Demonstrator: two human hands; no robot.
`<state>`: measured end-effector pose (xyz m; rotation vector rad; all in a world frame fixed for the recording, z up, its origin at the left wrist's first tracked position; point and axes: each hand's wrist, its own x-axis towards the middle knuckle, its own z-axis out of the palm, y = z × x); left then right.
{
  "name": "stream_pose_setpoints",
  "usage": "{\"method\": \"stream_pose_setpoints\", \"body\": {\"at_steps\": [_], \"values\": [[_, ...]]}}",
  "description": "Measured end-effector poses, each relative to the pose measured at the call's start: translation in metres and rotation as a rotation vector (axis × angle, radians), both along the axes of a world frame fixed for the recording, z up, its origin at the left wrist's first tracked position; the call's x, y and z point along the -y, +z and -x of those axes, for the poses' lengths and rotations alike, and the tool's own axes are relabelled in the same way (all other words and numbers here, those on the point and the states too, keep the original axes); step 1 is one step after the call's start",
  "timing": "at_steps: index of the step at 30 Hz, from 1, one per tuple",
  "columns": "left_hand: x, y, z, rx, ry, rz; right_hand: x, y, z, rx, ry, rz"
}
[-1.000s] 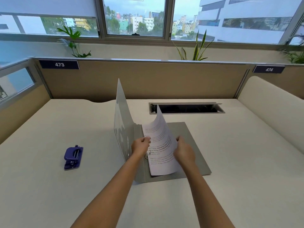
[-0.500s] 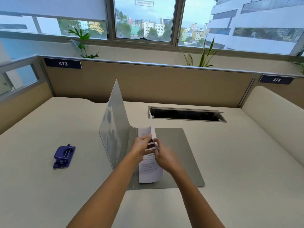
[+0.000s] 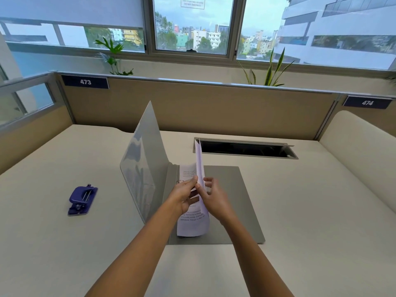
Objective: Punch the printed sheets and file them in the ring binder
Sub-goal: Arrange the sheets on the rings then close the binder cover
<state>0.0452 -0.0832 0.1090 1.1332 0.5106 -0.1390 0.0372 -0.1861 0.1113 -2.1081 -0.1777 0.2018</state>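
Observation:
A grey ring binder (image 3: pixel 227 189) lies open on the desk, its left cover (image 3: pixel 143 166) standing upright. The printed sheets (image 3: pixel 192 221) stand almost on edge over the binder's spine, beside a metal ring (image 3: pixel 180 181). My left hand (image 3: pixel 184 195) pinches the sheets from the left near the ring. From the right, my right hand (image 3: pixel 212 197) holds the same sheets with fingers curled against the paper. A purple hole punch (image 3: pixel 82 200) sits on the desk to the left, apart from both hands.
A cable slot (image 3: pixel 246 148) with an open flap is cut into the desk behind the binder. Beige partition panels (image 3: pixel 214 108) wall the desk at the back and sides. Plants stand behind the partition under the window.
The sheets have swung from lying tilted to the right up to nearly vertical over the rings. My right hand moved left toward my left hand. The view tilted slightly.

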Motion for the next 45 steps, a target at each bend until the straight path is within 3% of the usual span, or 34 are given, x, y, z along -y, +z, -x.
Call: {"method": "stream_pose_setpoints", "body": {"at_steps": [5, 9, 13, 21, 28, 45], "values": [[0.0, -0.001, -0.005, 0.015, 0.026, -0.182, 0.01, -0.001, -0.008, -0.049, -0.021, -0.075], [-0.01, 0.011, -0.005, 0.054, 0.089, -0.677, 0.025, -0.007, -0.018, -0.075, -0.053, -0.083], [-0.029, 0.036, 0.005, 0.112, 0.171, -0.998, 0.05, -0.017, -0.023, -0.037, -0.124, -0.076], [-0.083, 0.056, 0.023, 0.13, 0.255, -1.317, 0.084, -0.063, -0.022, -0.054, -0.267, -0.078], [-0.105, 0.041, 0.035, 0.038, 0.266, -1.387, 0.095, -0.083, -0.015, -0.011, -0.329, -0.197], [-0.09, -0.02, 0.03, -0.15, 0.181, -1.189, 0.183, -0.09, -0.027, 0.062, -0.396, -0.156]]}}
